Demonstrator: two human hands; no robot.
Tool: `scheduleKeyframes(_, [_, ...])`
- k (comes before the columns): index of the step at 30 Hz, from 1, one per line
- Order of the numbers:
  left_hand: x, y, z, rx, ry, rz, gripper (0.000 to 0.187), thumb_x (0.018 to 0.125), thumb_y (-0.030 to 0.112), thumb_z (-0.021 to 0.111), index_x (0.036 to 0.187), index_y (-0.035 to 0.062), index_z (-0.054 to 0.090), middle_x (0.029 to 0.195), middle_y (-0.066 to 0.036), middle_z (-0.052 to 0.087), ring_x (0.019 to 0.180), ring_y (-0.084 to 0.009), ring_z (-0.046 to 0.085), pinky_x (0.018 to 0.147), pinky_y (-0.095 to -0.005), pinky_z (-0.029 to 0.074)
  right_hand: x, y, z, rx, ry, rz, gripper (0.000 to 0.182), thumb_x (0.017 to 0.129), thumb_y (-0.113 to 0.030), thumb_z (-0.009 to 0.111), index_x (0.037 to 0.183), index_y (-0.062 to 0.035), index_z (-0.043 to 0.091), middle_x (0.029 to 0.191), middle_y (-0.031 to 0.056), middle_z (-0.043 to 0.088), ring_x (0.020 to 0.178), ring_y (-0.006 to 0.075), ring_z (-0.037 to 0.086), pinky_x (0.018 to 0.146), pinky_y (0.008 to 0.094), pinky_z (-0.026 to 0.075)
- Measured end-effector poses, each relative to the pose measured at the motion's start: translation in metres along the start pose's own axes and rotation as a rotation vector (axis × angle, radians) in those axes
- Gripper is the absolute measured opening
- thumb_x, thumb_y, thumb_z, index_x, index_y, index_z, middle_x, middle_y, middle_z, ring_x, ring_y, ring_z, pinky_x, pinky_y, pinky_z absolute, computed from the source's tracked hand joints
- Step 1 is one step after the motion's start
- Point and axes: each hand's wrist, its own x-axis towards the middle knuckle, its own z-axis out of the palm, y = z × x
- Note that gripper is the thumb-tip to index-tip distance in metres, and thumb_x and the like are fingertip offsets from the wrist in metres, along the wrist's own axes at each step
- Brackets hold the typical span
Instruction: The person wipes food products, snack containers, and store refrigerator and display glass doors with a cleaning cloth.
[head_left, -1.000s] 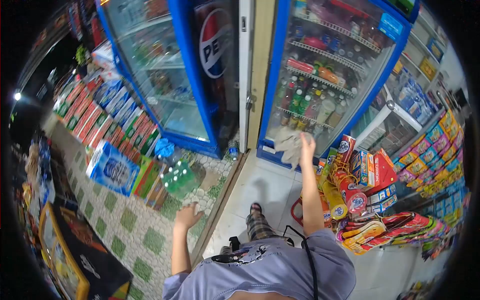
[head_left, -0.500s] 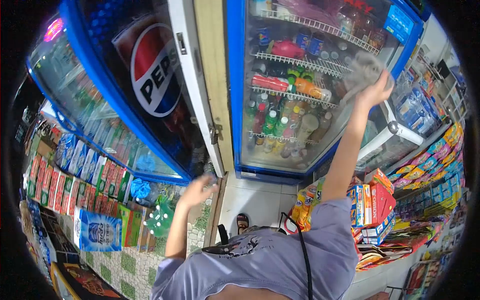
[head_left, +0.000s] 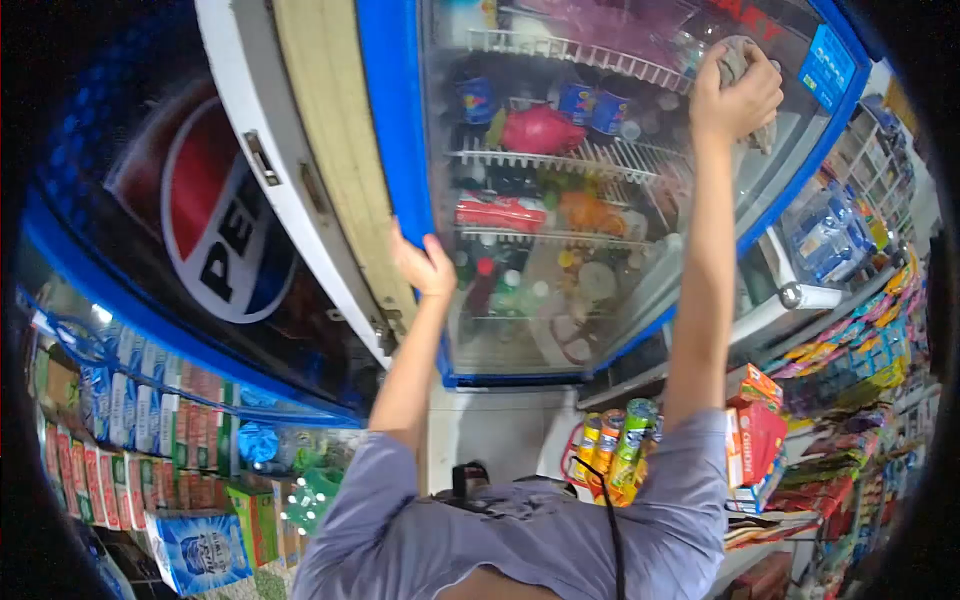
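My right hand (head_left: 735,100) presses a crumpled greyish cloth (head_left: 736,58) against the upper right part of the glass door (head_left: 610,290) of a drinks fridge. Part of the cloth hangs below my fingers, and the palm hides some of it. Around the glass runs a blue door frame (head_left: 400,130). My left hand (head_left: 425,265), fingers apart and holding nothing, rests at the left side of this frame. Behind the glass, wire shelves carry a pink-red dragon fruit (head_left: 540,130), blue cans (head_left: 577,104) and several bottles.
A Pepsi-branded fridge (head_left: 110,260) stands at the left, beside a white door edge (head_left: 240,90). Below it are stacked cartons (head_left: 150,410) and a blue-white pack (head_left: 200,553). Snack canisters (head_left: 630,445), a red box (head_left: 760,440) and hanging packets (head_left: 860,320) are at the right.
My left hand has risen from low beside the doorway to the fridge's blue frame. My right hand has moved the cloth higher on the glass. The view has shifted closer to the fridge.
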Motion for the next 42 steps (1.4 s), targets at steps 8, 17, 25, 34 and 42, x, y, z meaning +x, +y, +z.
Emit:
scheduleKeyframes(8, [0.001, -0.02, -0.014, 0.083, -0.166, 0.099, 0.049, 0.073, 0.018, 0.041, 0.112, -0.0099, 0.029, 0.1, -0.027, 0.042, 0.091, -0.0406, 0.041, 0.082, -0.0408, 0.03, -0.042, -0.152, -0.002, 0.043, -0.282, -0.365, 0.046, 0.058, -0.038, 0.052, 0.097, -0.0152, 0.05, 0.095, 0.0112, 0.047, 0.092, 0.0294, 0.04, 0.072, 0.0484, 0.026])
scheduleKeyframes(17, [0.008, -0.033, -0.016, 0.04, -0.278, 0.221, 0.054, 0.066, 0.013, 0.046, 0.113, -0.0075, 0.027, 0.091, -0.023, 0.044, 0.08, -0.0383, 0.044, 0.074, -0.0411, 0.034, -0.058, -0.136, -0.021, 0.664, -0.581, -1.241, 0.04, 0.049, -0.025, 0.062, 0.086, -0.0177, 0.046, 0.09, -0.0064, 0.045, 0.084, 0.01, 0.044, 0.07, 0.0283, 0.034])
scheduleKeyframes(25, [0.009, -0.034, -0.017, 0.029, -0.275, 0.24, 0.055, 0.065, 0.014, 0.046, 0.112, -0.0074, 0.028, 0.097, -0.024, 0.043, 0.086, -0.0378, 0.042, 0.079, -0.0433, 0.031, 0.051, 0.027, -0.003, 0.307, -0.105, -0.347, 0.027, 0.058, -0.004, 0.051, 0.084, -0.0011, 0.055, 0.082, 0.0102, 0.057, 0.076, 0.0212, 0.054, 0.072, 0.0299, 0.041])
scheduleKeyframes(34, [0.006, -0.04, -0.013, -0.043, -0.255, 0.21, 0.055, 0.065, 0.014, 0.046, 0.112, -0.0078, 0.028, 0.096, -0.024, 0.044, 0.086, -0.0367, 0.042, 0.08, -0.0408, 0.031, -0.013, 0.01, -0.005, -0.125, 0.224, 0.6, 0.038, 0.066, -0.03, 0.053, 0.093, -0.0033, 0.047, 0.094, 0.0144, 0.046, 0.094, 0.0317, 0.039, 0.08, 0.0451, 0.028])
scheduleKeyframes(42, [0.008, -0.041, -0.013, -0.076, -0.238, 0.265, 0.053, 0.07, 0.02, 0.045, 0.112, -0.0073, 0.028, 0.09, -0.022, 0.044, 0.079, -0.0341, 0.043, 0.075, -0.0398, 0.032, -0.103, -0.144, -0.058, -0.05, -0.893, -0.302, 0.033, 0.06, -0.03, 0.049, 0.091, -0.0179, 0.05, 0.09, 0.0059, 0.05, 0.079, 0.0243, 0.047, 0.066, 0.0391, 0.031])
